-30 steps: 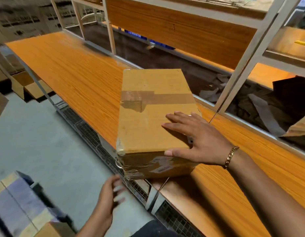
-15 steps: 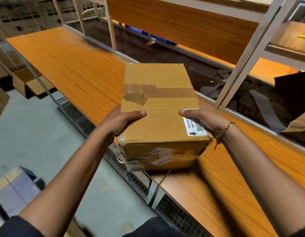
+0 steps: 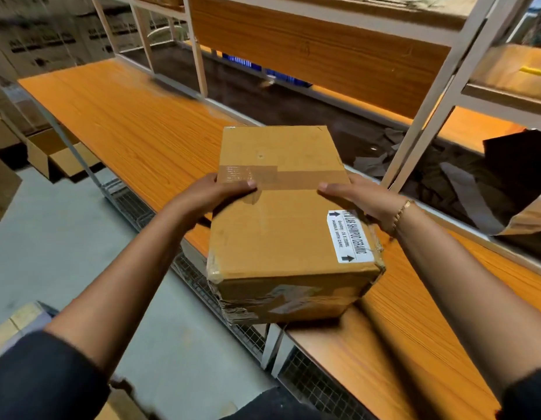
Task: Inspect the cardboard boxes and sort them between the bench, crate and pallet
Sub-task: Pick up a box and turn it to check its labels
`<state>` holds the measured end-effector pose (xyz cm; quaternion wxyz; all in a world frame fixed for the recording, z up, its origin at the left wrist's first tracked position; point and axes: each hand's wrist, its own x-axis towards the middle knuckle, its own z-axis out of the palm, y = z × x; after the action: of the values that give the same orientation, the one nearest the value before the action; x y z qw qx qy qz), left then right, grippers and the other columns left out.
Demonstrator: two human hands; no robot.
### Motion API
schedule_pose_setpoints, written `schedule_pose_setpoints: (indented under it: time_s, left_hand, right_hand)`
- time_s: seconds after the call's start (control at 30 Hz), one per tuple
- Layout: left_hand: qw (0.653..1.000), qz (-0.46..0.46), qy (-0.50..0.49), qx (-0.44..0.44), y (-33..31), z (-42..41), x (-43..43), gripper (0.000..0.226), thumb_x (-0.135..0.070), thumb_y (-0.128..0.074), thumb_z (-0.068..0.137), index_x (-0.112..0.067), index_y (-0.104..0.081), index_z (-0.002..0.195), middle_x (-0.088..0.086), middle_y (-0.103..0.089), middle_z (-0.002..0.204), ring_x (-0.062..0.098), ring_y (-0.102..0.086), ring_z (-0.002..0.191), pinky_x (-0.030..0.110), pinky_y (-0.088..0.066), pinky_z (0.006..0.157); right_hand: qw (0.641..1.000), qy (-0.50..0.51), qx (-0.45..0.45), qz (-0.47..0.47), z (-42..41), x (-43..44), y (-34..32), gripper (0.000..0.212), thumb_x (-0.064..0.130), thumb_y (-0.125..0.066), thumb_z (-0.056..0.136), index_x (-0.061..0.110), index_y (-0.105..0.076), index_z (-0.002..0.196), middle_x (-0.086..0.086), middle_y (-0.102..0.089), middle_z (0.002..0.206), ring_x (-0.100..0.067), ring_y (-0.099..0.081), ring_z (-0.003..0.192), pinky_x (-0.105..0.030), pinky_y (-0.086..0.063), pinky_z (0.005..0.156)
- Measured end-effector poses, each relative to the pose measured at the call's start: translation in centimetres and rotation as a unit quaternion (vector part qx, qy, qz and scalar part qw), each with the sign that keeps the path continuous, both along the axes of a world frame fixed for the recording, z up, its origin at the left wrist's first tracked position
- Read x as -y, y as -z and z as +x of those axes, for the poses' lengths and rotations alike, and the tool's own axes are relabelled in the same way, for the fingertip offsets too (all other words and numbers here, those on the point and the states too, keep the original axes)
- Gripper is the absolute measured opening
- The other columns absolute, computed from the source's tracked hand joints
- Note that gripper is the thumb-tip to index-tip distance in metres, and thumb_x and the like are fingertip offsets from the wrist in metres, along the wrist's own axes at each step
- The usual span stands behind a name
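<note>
I have the cardboard box (image 3: 287,225) held between both hands, over the front edge of the orange wood-grain counter (image 3: 136,128). My left hand (image 3: 214,195) clasps the box's left side with its thumb laid over the top face, the tip resting on the band of brown tape (image 3: 308,180) that crosses the lid. My right hand (image 3: 360,195) mirrors it on the right side, thumb also on the top at the tape line. The remaining fingers of both hands wrap down the sides, out of my sight. The box's near end juts past the counter edge toward me, below my wrists. I cannot tell whether its far end rests on the counter or is lifted clear. A white label (image 3: 349,236) with arrows and "HANDLE WITH CARE" sits on the top face just nearer to me than my right thumb, by the right edge. The near face shows wrinkled, torn tape at its lower left corner. A gold bracelet (image 3: 401,212) circles my right wrist. Under my left forearm runs wire mesh (image 3: 196,277) below the counter's edge. Well to the left of my left hand an open carton (image 3: 51,156) stands on the grey floor (image 3: 51,244). Beyond my right hand rises a white shelf post (image 3: 429,110).
</note>
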<state>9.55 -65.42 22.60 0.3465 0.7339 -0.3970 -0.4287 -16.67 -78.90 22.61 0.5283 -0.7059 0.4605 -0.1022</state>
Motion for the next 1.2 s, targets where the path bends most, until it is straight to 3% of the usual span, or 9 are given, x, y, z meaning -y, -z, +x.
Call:
schedule_pose_setpoints:
  time_s: [0.17, 0.3, 0.5, 0.63, 0.8, 0.9, 1.03, 1.1, 1.2]
  left_hand:
    - [0.996, 0.021, -0.077, -0.050, 0.7, 1.9, 4.9, 0.100, -0.076, -0.090, 0.047, -0.007, -0.073, 0.118, 0.011, -0.077, 0.100, 0.031, -0.075, 0.080, 0.037, -0.058, 0.059]
    - [0.993, -0.016, -0.107, -0.048, 2.0, 2.3, 6.3, 0.071, -0.054, -0.088, 0.074, -0.003, -0.070, 0.120, 0.008, -0.074, 0.097, 0.019, -0.069, 0.070, 0.020, -0.046, 0.040]
    - [0.993, -0.037, -0.106, -0.043, 1.7, 1.7, 6.1, 0.046, -0.044, -0.083, 0.084, -0.007, -0.069, 0.108, 0.002, -0.069, 0.091, 0.015, -0.063, 0.071, 0.017, -0.043, 0.040]
    - [0.992, -0.095, -0.080, -0.014, 0.3, 1.7, 5.8, 0.052, -0.047, -0.087, 0.079, -0.013, -0.069, 0.114, 0.004, -0.074, 0.109, 0.021, -0.071, 0.092, 0.028, -0.054, 0.066]
    - [0.952, -0.299, -0.055, -0.016, -2.2, 0.8, 2.2, 0.088, -0.058, -0.088, 0.063, -0.026, -0.054, 0.137, -0.007, -0.068, 0.130, 0.010, -0.067, 0.117, 0.031, -0.057, 0.093]
    - [0.955, -0.247, -0.049, -0.156, -2.7, -0.6, -1.1, 0.079, -0.090, -0.059, 0.059, -0.041, -0.069, 0.120, -0.009, -0.070, 0.119, 0.016, -0.067, 0.106, 0.045, -0.057, 0.087]
    - [0.962, -0.228, -0.081, -0.125, -0.7, -3.5, -2.2, 0.058, -0.074, -0.071, 0.072, -0.038, -0.068, 0.118, -0.018, -0.075, 0.113, 0.001, -0.072, 0.101, 0.041, -0.054, 0.085]
    - [0.955, -0.271, -0.080, -0.090, 0.9, -4.1, -2.3, 0.047, -0.066, -0.071, 0.080, -0.042, -0.066, 0.120, -0.010, -0.075, 0.119, 0.013, -0.071, 0.113, 0.045, -0.056, 0.095]
    - [0.951, -0.293, -0.042, -0.091, 3.0, -3.3, -2.9, 0.064, -0.054, -0.071, 0.083, -0.035, -0.053, 0.141, -0.014, -0.070, 0.122, 0.008, -0.067, 0.111, 0.026, -0.055, 0.088]
  right_hand:
    - [0.998, 0.068, -0.014, 0.001, 3.6, 3.2, -0.9, 0.028, 0.051, -0.065, 0.093, 0.023, -0.066, 0.092, 0.007, -0.071, 0.066, -0.005, -0.064, 0.045, -0.017, -0.047, 0.047]
    - [0.995, 0.097, 0.006, -0.024, 4.5, 4.2, 0.3, 0.023, 0.042, -0.071, 0.092, 0.019, -0.066, 0.093, 0.007, -0.067, 0.072, -0.002, -0.061, 0.045, -0.010, -0.040, 0.039]
    - [0.992, 0.127, 0.008, 0.001, 4.6, 4.1, 0.2, 0.024, 0.042, -0.076, 0.086, 0.019, -0.069, 0.088, 0.000, -0.071, 0.083, -0.013, -0.064, 0.061, -0.023, -0.048, 0.057]
    - [0.987, 0.150, 0.014, -0.054, 4.5, 4.2, -0.9, 0.046, 0.047, -0.078, 0.081, 0.013, -0.066, 0.109, -0.001, -0.071, 0.097, -0.015, -0.066, 0.080, -0.029, -0.047, 0.066]
    - [0.943, 0.149, 0.276, -0.108, 1.7, 1.6, -3.3, 0.036, 0.044, -0.053, 0.102, 0.024, -0.056, 0.132, 0.013, -0.069, 0.117, 0.000, -0.066, 0.107, -0.019, -0.052, 0.083]
    - [0.937, 0.135, 0.322, -0.022, -1.2, -0.5, -3.1, 0.068, 0.078, -0.029, 0.093, 0.036, -0.058, 0.137, 0.009, -0.068, 0.133, -0.017, -0.059, 0.126, -0.050, -0.047, 0.102]
    - [0.955, 0.148, 0.256, -0.025, -3.3, -2.0, -1.2, 0.067, 0.067, -0.069, 0.080, 0.035, -0.056, 0.137, 0.005, -0.070, 0.123, -0.020, -0.064, 0.112, -0.056, -0.049, 0.104]
    - [0.952, 0.129, 0.278, -0.023, -4.2, -2.4, -0.3, 0.057, 0.052, -0.073, 0.084, 0.034, -0.055, 0.135, 0.004, -0.071, 0.124, -0.022, -0.067, 0.111, -0.052, -0.054, 0.099]
    - [0.954, 0.099, 0.281, -0.028, -5.4, -3.0, 0.7, 0.056, 0.031, -0.078, 0.083, 0.031, -0.054, 0.134, 0.010, -0.071, 0.123, -0.020, -0.066, 0.118, -0.041, -0.057, 0.093]
